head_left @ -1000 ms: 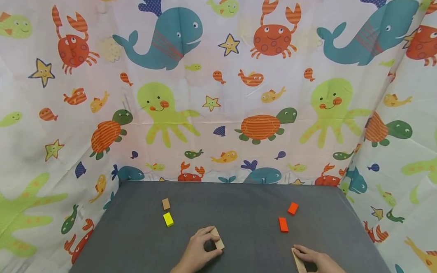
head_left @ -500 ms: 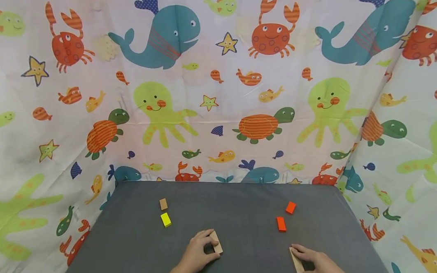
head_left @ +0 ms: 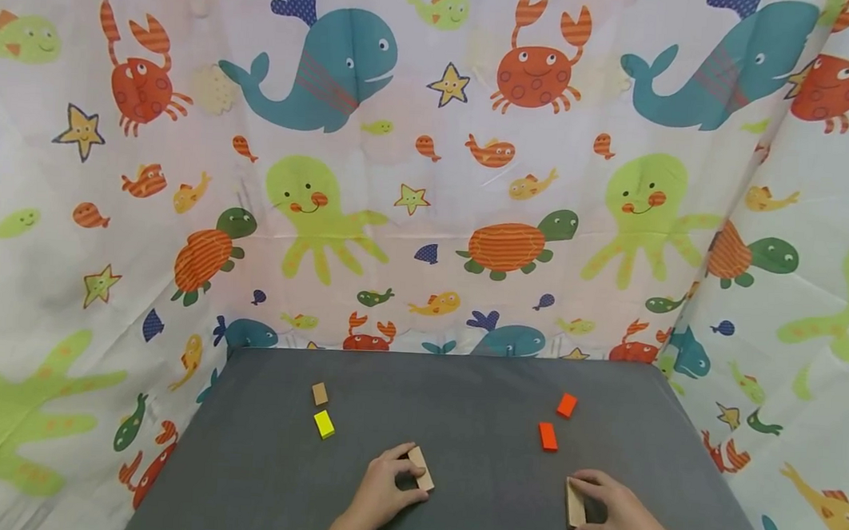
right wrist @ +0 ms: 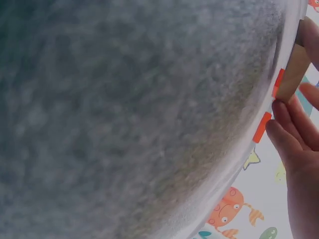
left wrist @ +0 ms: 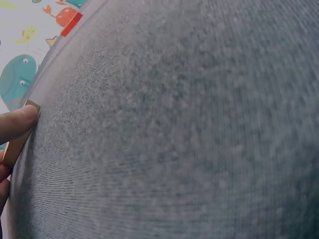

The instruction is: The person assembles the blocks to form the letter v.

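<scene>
In the head view, my left hand [head_left: 382,487] pinches a pale wooden block [head_left: 422,470] between thumb and fingers, just left of the table's middle. The left wrist view shows my thumb on one end of that block [left wrist: 19,145] and fingertips at the other. Over at the front right, my right hand [head_left: 616,515] holds a second pale wooden block [head_left: 575,507] by its two ends. In the right wrist view this block [right wrist: 295,69] spans between thumb and fingers, with its broad face showing.
Two red blocks [head_left: 548,437] lie beyond my right hand. At the back left, a yellow block [head_left: 324,425] lies near a brown block [head_left: 320,394]. The grey tabletop [head_left: 453,403] ends at a curtain [head_left: 411,240] printed with sea animals.
My right hand has turned its wooden block so it slants less in the head view, and has moved slightly away from me. The left hand stays almost still. The head view shifts slightly.
</scene>
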